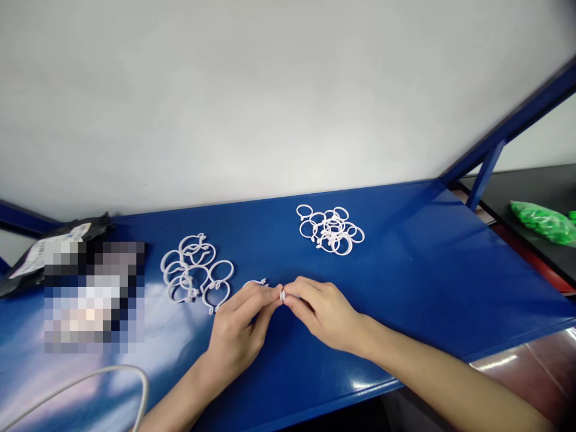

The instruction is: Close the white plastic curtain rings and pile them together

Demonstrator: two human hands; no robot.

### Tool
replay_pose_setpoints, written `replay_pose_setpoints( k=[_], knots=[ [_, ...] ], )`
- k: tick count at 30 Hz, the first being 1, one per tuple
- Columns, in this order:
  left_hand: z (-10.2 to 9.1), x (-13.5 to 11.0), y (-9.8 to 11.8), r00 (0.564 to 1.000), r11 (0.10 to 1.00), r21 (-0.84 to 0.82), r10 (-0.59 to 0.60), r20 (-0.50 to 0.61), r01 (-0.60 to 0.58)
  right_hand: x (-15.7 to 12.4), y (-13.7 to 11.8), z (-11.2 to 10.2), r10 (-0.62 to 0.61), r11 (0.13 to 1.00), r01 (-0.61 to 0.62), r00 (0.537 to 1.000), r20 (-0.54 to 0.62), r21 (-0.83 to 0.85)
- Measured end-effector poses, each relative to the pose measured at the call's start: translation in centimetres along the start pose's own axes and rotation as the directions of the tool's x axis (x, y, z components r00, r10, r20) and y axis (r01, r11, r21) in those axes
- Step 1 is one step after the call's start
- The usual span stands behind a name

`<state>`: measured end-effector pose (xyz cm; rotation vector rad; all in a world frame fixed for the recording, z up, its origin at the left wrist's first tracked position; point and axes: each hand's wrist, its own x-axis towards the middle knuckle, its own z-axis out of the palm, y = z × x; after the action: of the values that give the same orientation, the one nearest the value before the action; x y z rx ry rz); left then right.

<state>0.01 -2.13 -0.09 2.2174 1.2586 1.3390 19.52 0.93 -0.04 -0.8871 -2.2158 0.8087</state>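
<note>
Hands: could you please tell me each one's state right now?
Left hand: closed, pinching a small white piece.
Right hand: closed, pinching the same piece.

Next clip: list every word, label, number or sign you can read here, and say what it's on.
No text can be read.
Label on the black bag: print too small and blurred, partly pixelated.
Left pile, right pile, the ring pinched between left hand and right hand, table, green bag: no marks visible.
</note>
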Motion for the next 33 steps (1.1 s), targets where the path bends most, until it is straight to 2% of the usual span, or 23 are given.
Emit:
replay_pose_setpoints(
  k=[6,9,12,14,15,17,18,20,23,27,30,33],
  knots=[
    [0.3,-0.6,-0.7,0.986,0.977,0.13,0.162,0.044,-0.166,-0.3,0.2,0.2,-0.036,0.99,0.048,0.995,0.091,-0.132],
    [-0.1,-0.3,-0.9,0.972,0.96,0.162,0.216,0.092,-0.228,-0.1,0.4,0.1,-0.077,0.972,0.093,0.993,0.084,-0.214],
    [-0.5,0.1,-1.0,0.977,0.923,0.326,0.173,0.128,-0.206,0.4,0.9,-0.6,-0.15,0.952,0.147,0.989,0.008,-0.268],
    [-0.6,0.2,-1.2,0.987,0.849,0.505,0.105,0.123,-0.153,0.9,1.6,-1.5,-0.179,0.94,0.145,0.98,-0.087,-0.308],
    [-0.6,0.1,-1.3,0.99,0.803,0.581,0.074,0.123,-0.133,1.1,2.1,-2.1,-0.172,0.935,0.11,0.972,-0.159,-0.336],
    [-0.4,-0.2,-1.6,0.987,0.726,0.675,0.028,0.16,-0.13,1.5,3.4,-3.5,-0.108,0.914,-0.034,0.94,-0.323,-0.404],
    [-0.3,-0.3,-1.8,0.981,0.704,0.695,0.013,0.191,-0.145,1.7,4.1,-4.1,-0.061,0.891,-0.134,0.912,-0.407,-0.434],
    [0.0,-0.6,-2.1,0.971,0.688,0.705,0.001,0.239,-0.175,2.0,5.5,-5.2,0.002,0.828,-0.277,0.871,-0.491,-0.488],
    [0.3,-0.9,-2.3,0.963,0.702,0.684,0.004,0.271,-0.195,2.2,7.4,-6.2,0.064,0.758,-0.383,0.849,-0.524,-0.528],
    [0.6,-1.0,-2.6,0.96,0.742,0.638,0.029,0.277,-0.206,2.2,8.4,-6.3,0.099,0.756,-0.398,0.854,-0.511,-0.519],
    [0.8,-1.0,-2.8,0.968,0.799,0.574,0.038,0.25,-0.18,2.2,7.8,-6.2,0.067,0.777,-0.379,0.844,-0.532,-0.503],
    [0.9,-0.8,-2.6,0.981,0.901,0.423,0.018,0.195,-0.101,2.2,6.1,-5.5,0.003,0.822,-0.307,0.844,-0.536,-0.479]
  ],
)
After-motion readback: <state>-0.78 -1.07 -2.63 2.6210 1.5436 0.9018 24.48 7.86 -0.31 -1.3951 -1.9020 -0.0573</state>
